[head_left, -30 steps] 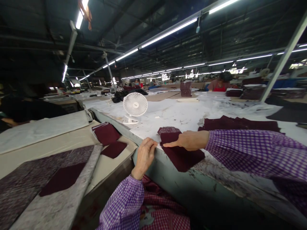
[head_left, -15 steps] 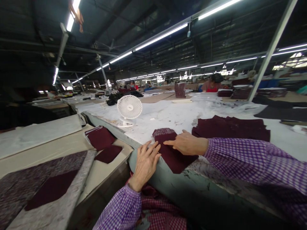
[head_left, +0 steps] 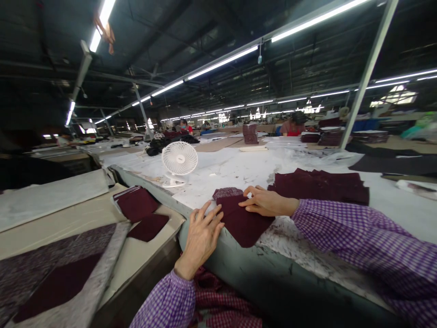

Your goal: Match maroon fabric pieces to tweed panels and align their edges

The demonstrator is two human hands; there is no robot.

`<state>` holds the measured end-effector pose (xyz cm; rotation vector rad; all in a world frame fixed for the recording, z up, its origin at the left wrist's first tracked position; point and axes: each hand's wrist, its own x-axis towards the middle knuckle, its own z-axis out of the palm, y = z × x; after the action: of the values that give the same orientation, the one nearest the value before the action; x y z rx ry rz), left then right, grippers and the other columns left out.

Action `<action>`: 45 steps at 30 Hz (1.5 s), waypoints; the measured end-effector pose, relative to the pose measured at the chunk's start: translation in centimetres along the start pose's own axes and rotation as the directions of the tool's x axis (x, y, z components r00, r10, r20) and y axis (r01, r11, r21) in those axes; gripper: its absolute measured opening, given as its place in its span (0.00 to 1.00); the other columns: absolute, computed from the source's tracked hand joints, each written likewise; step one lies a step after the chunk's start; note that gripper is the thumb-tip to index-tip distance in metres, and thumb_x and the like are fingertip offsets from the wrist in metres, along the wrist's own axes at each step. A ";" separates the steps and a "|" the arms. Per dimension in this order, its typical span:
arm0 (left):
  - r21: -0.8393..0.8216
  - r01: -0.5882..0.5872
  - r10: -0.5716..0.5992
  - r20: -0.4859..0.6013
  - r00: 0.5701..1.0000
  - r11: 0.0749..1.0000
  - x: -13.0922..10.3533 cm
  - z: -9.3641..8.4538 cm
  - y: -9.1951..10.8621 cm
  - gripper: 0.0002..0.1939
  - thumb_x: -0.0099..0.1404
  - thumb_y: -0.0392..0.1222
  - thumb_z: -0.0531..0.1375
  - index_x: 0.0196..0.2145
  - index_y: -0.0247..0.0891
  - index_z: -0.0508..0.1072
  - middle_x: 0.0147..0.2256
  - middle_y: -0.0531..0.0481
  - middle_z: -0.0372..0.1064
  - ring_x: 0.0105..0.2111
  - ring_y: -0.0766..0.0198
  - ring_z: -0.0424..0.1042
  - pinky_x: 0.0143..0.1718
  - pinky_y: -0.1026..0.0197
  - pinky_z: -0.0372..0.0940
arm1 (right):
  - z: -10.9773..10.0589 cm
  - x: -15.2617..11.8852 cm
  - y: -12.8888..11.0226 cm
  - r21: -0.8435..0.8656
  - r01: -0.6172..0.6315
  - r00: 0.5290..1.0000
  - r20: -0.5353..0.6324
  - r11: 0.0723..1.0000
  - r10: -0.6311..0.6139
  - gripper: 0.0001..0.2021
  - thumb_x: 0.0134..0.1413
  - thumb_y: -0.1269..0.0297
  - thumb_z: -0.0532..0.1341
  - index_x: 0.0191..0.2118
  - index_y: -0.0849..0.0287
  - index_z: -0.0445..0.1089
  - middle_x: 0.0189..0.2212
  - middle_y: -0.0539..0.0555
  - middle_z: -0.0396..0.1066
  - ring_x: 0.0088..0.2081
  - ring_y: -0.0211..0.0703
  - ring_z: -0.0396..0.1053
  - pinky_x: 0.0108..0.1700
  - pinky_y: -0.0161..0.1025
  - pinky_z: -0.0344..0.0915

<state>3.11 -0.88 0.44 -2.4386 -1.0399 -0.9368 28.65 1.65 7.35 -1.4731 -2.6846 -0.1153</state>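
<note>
Gathered, purple-and-white checked sleeves end just behind the left hand and right hand; a red checked garment shows below the left one.

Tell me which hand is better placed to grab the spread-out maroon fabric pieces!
Probably the right hand: it's close to the left edge of the spread-out maroon fabric pieces. The left hand is farther away, at the left side of the nearer folded-looking fabric.

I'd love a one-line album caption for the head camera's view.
Left hand and right hand on a maroon fabric piece at the edge of a table, a white fan beyond.
</note>
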 end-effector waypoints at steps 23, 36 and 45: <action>-0.043 -0.003 0.002 -0.038 0.999 0.999 -0.7 0.9 -0.6 0.23 0.68 0.41 0.51 0.60 0.37 0.59 0.52 0.44 0.68 0.54 0.54 0.61 0.52 0.48 0.58 | -0.6 1.6 -0.1 0.402 0.051 0.994 -0.106 0.914 -0.009 0.07 0.53 0.69 0.58 0.38 0.63 0.69 0.33 0.54 0.71 0.35 0.41 0.66 0.39 0.37 0.61; -0.014 -0.014 0.014 -0.021 1.000 1.000 2.1 -0.9 0.4 0.13 0.65 0.48 0.54 0.38 0.41 0.75 0.45 0.44 0.69 0.48 0.50 0.61 0.47 0.45 0.57 | -7.5 -6.5 14.6 -0.169 -0.676 0.727 0.004 0.717 0.686 0.27 0.51 0.63 0.59 0.58 0.65 0.62 0.56 0.66 0.62 0.54 0.57 0.62 0.50 0.47 0.61; -0.113 0.026 -0.004 0.186 0.982 0.993 6.0 0.6 4.4 0.04 0.61 0.38 0.57 0.33 0.37 0.72 0.34 0.46 0.69 0.37 0.56 0.66 0.39 0.54 0.62 | -6.3 -2.6 8.3 -0.066 -0.336 0.941 -0.056 0.940 0.333 0.18 0.56 0.65 0.53 0.51 0.59 0.71 0.46 0.58 0.72 0.47 0.48 0.69 0.48 0.39 0.62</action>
<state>9.67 -0.47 3.89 -2.6596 -1.0949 -0.8061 37.22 3.27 13.59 -1.9000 -2.3761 -0.2252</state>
